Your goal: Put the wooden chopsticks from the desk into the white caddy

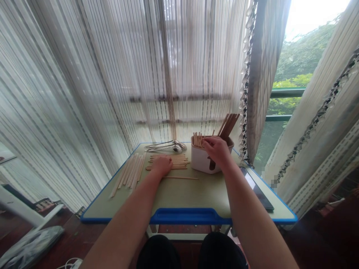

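Note:
My right hand (215,146) reaches over the near rim of a white holder (200,160) with a brown patch on its front. Its fingers are pinched around pale wooden chopsticks (196,139) standing in the holder; how many it grips is hidden. My left hand (163,165) rests, fingers curled, on a row of wooden chopsticks (179,161) lying crosswise on the table. Whatever its fingers hold is covered by the hand. One separate chopstick (182,178) lies nearer to me. Left of that row, paler sticks (131,170) lie fanned out lengthwise.
Metal spoons (177,147) and thin metal utensils lie at the table's back edge. Darker brown chopsticks (229,125) lean in the holder's right part. A tablet-like dark device (258,190) lies at the right. The table (193,198) has a blue rim; curtains (168,67) hang behind it.

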The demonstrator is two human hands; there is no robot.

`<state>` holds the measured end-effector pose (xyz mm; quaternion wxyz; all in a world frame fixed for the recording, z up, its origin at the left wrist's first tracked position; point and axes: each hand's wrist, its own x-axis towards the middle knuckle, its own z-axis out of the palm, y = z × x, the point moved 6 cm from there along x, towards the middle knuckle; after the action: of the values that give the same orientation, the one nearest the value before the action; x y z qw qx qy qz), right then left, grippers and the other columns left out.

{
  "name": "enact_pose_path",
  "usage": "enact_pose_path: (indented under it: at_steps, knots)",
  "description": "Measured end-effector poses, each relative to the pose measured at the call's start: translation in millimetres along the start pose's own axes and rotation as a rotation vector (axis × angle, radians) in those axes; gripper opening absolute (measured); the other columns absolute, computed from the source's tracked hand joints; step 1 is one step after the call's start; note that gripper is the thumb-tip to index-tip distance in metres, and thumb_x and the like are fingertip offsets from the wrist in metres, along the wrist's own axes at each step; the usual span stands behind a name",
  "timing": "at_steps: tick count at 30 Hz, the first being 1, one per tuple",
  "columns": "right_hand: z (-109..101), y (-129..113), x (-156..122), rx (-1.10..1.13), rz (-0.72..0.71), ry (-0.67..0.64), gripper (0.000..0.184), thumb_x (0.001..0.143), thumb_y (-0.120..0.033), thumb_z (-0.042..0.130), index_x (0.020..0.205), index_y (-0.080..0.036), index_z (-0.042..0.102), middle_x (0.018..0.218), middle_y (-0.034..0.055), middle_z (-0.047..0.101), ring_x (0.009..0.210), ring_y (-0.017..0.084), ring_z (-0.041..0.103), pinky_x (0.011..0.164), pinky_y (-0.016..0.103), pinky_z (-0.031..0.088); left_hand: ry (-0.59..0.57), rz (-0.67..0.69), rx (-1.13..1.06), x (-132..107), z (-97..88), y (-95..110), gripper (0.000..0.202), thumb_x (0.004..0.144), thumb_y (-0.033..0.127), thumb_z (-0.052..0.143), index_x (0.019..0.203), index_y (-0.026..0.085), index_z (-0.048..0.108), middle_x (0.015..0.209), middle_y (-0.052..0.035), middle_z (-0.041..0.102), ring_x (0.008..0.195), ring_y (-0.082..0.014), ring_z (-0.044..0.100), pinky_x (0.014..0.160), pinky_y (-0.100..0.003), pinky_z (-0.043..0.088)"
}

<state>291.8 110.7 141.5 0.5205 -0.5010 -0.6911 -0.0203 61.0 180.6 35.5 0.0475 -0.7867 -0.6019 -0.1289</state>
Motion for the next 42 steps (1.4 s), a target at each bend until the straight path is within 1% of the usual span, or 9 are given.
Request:
enact_pose_path:
  at_steps: [5, 9, 11, 15, 18, 22, 25, 30, 42]
  knots:
    - [-2, -4, -1, -0.011, 0.003, 0.032, 0.024, 0.078, -0.029, 0.051, 0.086, -0.017, 0.07, 0.085, 0.0063, 0.066, 0.082, 0.018, 0.059, 0.08, 0.029, 0.045, -0.057, -0.028, 0.009, -2, -0.4, 1, 0.034, 0.086, 0.037, 0.04, 0.095, 0.017, 0.067, 0.104, -0.0099, 0.062, 0.097, -0.0212, 0.055, 0.086, -0.032, 0.04]
    - [-17, -19, -10, -0.048, -0.087, 0.279, 0.03, 0.078, -0.026, 0.048, 0.102, -0.016, 0.064, 0.08, 0.0053, 0.063, 0.079, 0.018, 0.056, 0.08, 0.03, 0.043, -0.052, -0.01, 0.012, -2, -0.1, 0, 0.034, 0.086, 0.037, 0.04, 0.096, 0.018, 0.067, 0.104, -0.0097, 0.063, 0.095, -0.0208, 0.056, 0.084, -0.031, 0.041]
    - [-14, -32, -19, -0.057, -0.18, 0.294, 0.031, 0.08, -0.027, 0.047, 0.104, -0.016, 0.062, 0.076, 0.0046, 0.062, 0.075, 0.017, 0.056, 0.078, 0.029, 0.043, -0.053, 0.002, 0.014, -2, 1.3, -1, 0.034, 0.086, 0.036, 0.04, 0.096, 0.018, 0.066, 0.104, -0.0094, 0.063, 0.096, -0.0205, 0.056, 0.084, -0.031, 0.041]
    - [41, -58, -43, -0.193, -0.372, -0.277, 0.024, 0.079, -0.031, 0.048, 0.087, -0.019, 0.067, 0.073, 0.0048, 0.065, 0.068, 0.016, 0.058, 0.069, 0.026, 0.042, -0.035, 0.011, 0.003, 0, 2.8, -7, 0.031, 0.087, 0.031, 0.039, 0.098, 0.02, 0.066, 0.105, -0.0079, 0.063, 0.099, -0.0193, 0.055, 0.089, -0.031, 0.039]
    - [87, -50, -65, -0.418, -0.299, -0.711, 0.024, 0.073, -0.037, 0.054, 0.081, -0.02, 0.069, 0.072, 0.0073, 0.068, 0.066, 0.019, 0.06, 0.061, 0.027, 0.041, -0.03, -0.002, -0.002, 1, 3.7, -12, 0.03, 0.087, 0.028, 0.039, 0.099, 0.021, 0.066, 0.105, -0.0074, 0.064, 0.099, -0.0192, 0.056, 0.09, -0.032, 0.039]
    - [114, -32, -78, -0.547, -0.219, -0.988, 0.025, 0.073, -0.03, 0.05, 0.083, -0.019, 0.07, 0.083, 0.0097, 0.07, 0.071, 0.021, 0.063, 0.058, 0.026, 0.042, -0.039, -0.011, 0.008, 2, 4.4, -16, 0.03, 0.086, 0.027, 0.04, 0.098, 0.02, 0.067, 0.105, -0.0082, 0.064, 0.099, -0.02, 0.056, 0.089, -0.032, 0.04]
    - [116, -23, -75, -0.532, -0.19, -1.009, 0.023, 0.074, -0.03, 0.051, 0.086, -0.021, 0.069, 0.087, 0.0081, 0.069, 0.075, 0.02, 0.063, 0.061, 0.026, 0.044, -0.042, -0.011, 0.017, 2, 3.5, -17, 0.031, 0.087, 0.027, 0.039, 0.099, 0.02, 0.067, 0.105, -0.0091, 0.063, 0.1, -0.0208, 0.056, 0.089, -0.033, 0.041]
    - [119, -13, -66, -0.543, -0.08, -0.877, 0.027, 0.083, -0.028, 0.046, 0.103, -0.019, 0.062, 0.105, 0.0102, 0.065, 0.087, 0.021, 0.063, 0.071, 0.028, 0.047, -0.051, -0.047, 0.013, 2, 0.5, -23, 0.032, 0.087, 0.022, 0.04, 0.106, 0.022, 0.066, 0.11, -0.0089, 0.062, 0.104, -0.0212, 0.055, 0.091, -0.034, 0.041]
    - [121, -4, -72, -0.583, -0.025, -0.952, 0.027, 0.085, -0.015, 0.042, 0.1, -0.015, 0.063, 0.1, 0.0147, 0.067, 0.086, 0.026, 0.065, 0.072, 0.034, 0.049, -0.133, -0.08, -0.046, -1, -1.7, -35, 0.031, 0.085, 0.024, 0.043, 0.104, 0.024, 0.067, 0.112, -0.0088, 0.063, 0.101, -0.0214, 0.058, 0.089, -0.034, 0.043]
